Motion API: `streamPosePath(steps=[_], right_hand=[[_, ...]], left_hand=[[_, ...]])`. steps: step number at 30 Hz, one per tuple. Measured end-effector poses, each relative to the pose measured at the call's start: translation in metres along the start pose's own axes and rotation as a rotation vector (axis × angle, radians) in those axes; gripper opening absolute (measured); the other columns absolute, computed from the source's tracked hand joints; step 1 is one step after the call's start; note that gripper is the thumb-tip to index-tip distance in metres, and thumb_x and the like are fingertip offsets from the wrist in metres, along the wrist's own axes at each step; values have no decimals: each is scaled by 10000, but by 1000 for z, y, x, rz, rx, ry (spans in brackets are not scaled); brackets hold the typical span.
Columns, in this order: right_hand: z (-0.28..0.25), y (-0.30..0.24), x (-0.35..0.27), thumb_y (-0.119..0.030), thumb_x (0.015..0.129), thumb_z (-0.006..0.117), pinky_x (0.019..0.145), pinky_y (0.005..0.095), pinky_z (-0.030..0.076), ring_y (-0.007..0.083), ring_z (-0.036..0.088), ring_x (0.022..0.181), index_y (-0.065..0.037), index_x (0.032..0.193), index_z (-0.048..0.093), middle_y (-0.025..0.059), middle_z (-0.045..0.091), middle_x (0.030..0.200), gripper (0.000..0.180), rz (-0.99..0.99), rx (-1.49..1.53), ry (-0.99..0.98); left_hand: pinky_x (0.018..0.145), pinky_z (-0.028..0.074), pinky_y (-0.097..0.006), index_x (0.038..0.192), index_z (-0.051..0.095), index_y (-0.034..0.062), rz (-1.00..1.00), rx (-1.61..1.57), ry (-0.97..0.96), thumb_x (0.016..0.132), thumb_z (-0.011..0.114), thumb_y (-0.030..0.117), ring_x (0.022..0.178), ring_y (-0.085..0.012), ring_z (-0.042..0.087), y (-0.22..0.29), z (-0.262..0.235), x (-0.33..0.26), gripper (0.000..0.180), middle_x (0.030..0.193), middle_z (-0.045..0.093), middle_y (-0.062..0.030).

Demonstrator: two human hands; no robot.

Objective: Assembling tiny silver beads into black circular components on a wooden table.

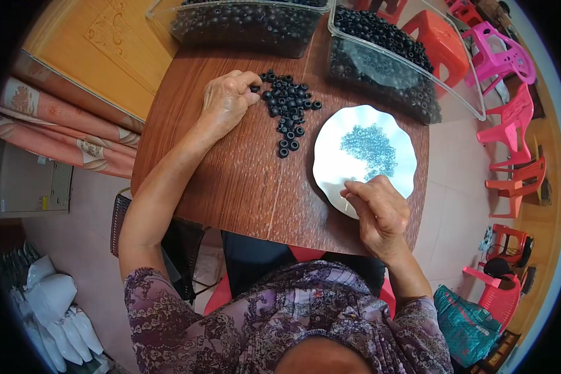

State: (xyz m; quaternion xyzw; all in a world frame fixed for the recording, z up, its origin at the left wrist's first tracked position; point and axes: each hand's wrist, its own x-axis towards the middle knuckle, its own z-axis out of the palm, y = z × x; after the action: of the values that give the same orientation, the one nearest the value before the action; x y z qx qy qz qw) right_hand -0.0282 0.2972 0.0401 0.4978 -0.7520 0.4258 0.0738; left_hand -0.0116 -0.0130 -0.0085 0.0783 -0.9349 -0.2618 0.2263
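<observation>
On far half of bench [224, 181], your left hand [227, 101] at left side of loose pile of black rings [287, 103], thumb and forefinger clamped on one black piece [254, 89]. Toward right edge, white scalloped plate [327, 134] bearing cluster of tiny grey-teal bits [369, 148]. Your right hand [383, 210] over plate's near rim, fingers together; cannot tell whether anything sits between tips. At far edge, left clear tub [243, 45] and right clear tub [380, 78], both holding black pieces.

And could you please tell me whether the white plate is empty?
Not empty: small bluish pieces lie in a patch on the white plate.
</observation>
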Motion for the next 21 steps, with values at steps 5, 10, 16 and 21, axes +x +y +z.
streamPosePath(steps=[5, 10, 16, 21], right_hand=[[1, -3, 1, 84, 713, 665, 537, 260, 436, 176, 569, 608, 24, 899, 643, 79, 646, 712, 197, -7, 1, 5], [3, -9, 0, 83, 714, 661, 543, 259, 438, 176, 571, 614, 17, 890, 647, 76, 641, 709, 189, 11, -11, -9], [5, -10, 10, 47, 757, 641, 614, 259, 457, 178, 601, 686, 24, 896, 648, 92, 650, 776, 141, 96, 14, 5], [18, -20, 19, 17, 828, 603, 744, 251, 488, 155, 623, 814, 49, 955, 632, 95, 663, 892, 135, 496, 471, 55]], left_hand=[[687, 467, -394, 865, 628, 25, -43, 24, 26, 709, 656, 95, 773, -291, 605, 3, -2, -5, 173, 788, 611, -119], [677, 469, -384, 846, 625, 8, -1, -7, 35, 736, 631, 67, 770, -284, 606, 5, -10, -14, 125, 811, 617, -122], [656, 430, -229, 931, 633, -20, -119, -549, -103, 814, 602, 21, 740, -107, 531, 71, -28, -51, 128, 822, 561, -41], [667, 443, -228, 930, 630, -25, -128, -669, -78, 800, 611, -25, 758, -109, 539, 123, -23, -74, 132, 857, 569, -45]])
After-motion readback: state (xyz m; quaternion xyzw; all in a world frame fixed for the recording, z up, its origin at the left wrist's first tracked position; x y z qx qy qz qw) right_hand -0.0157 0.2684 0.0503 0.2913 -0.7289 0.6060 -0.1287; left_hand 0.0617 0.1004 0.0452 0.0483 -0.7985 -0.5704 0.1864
